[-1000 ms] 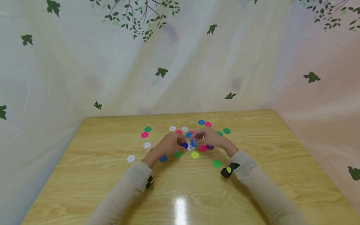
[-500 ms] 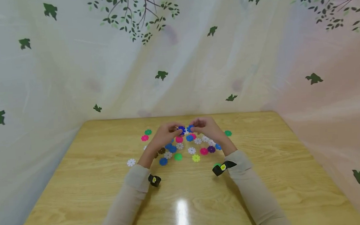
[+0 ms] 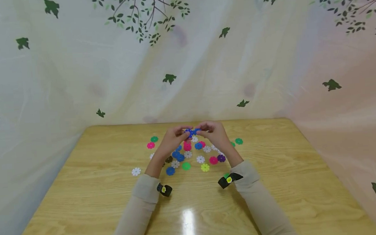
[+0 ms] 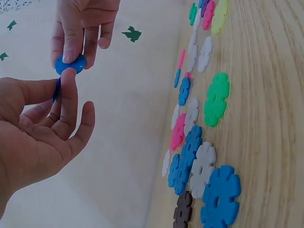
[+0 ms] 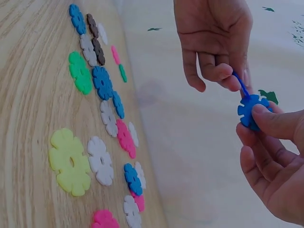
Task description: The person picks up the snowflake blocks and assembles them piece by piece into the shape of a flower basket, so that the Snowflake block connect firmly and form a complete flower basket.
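Above the far part of the table, both hands meet in front of me in the head view. My left hand (image 3: 172,141) pinches a dark blue flower-shaped disc (image 5: 241,84) between thumb and fingers. A lighter blue notched disc (image 5: 247,113) is pinched in my right hand (image 3: 217,135). The two discs touch at their edges, one turned across the other; fingers partly cover both, so how deep the notches sit cannot be told. Beneath the hands lie a pink disc (image 3: 187,146), a white disc (image 3: 201,159) and a yellow disc (image 3: 204,167).
Several loose discs are spread on the wooden table (image 3: 192,195), among them a green disc (image 3: 186,166), a purple disc (image 3: 221,158) and a white disc (image 3: 136,171) off to the left. A printed curtain (image 3: 125,81) hangs behind the table.
Both hands have risen from among the discs and moved away from me. The two blue discs, apart half a second ago, now touch.
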A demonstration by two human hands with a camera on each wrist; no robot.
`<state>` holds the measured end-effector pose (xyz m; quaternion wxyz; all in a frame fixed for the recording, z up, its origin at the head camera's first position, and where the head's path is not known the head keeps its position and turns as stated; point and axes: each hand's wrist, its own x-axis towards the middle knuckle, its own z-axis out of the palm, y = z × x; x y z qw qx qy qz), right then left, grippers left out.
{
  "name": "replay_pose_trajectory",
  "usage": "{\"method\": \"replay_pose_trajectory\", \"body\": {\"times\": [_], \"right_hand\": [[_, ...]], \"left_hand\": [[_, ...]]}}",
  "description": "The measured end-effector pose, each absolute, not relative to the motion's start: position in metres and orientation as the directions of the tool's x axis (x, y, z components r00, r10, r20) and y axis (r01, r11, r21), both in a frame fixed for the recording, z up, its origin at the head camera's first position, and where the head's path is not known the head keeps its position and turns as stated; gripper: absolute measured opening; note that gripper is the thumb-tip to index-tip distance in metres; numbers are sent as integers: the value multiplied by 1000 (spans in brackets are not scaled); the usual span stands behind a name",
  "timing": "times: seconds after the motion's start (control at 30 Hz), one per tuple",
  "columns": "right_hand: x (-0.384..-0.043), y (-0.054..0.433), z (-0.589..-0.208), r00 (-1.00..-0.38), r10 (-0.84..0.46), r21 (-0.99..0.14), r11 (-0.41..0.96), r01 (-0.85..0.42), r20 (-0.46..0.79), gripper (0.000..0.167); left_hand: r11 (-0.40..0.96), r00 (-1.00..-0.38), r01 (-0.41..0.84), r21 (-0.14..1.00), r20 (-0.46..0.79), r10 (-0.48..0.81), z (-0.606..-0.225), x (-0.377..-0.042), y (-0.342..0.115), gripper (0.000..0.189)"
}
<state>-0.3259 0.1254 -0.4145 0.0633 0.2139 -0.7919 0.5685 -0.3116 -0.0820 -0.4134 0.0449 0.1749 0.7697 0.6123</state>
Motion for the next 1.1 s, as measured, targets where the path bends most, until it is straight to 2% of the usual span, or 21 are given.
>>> {"method": "replay_pose_trajectory", "body": {"times": [0.2, 0.43, 0.77, 0.9, 1.1], "right_hand": [[-324, 120, -417, -859, -234, -807, 300, -509, 455, 11], [-319, 111, -423, -808, -174, -747, 313, -587, 563, 6], [-314, 104, -426, -807, -63, -762, 294, -577, 587, 1], [-312, 101, -427, -814, -30, -781, 261, -567, 580, 6], [-309, 103, -426, -837, -83, -790, 292, -539, 541, 4]], "left_hand": [[157, -942, 199, 967, 145, 304, -414, -310, -80, 28], [32, -954, 128, 991, 114, 276, -416, -308, -76, 24], [28, -955, 148, 989, 135, 262, -417, -305, -69, 20], [50, -962, 151, 987, 135, 235, -416, -303, -65, 18], [85, -952, 166, 982, 137, 273, -417, -303, -70, 19]]}}
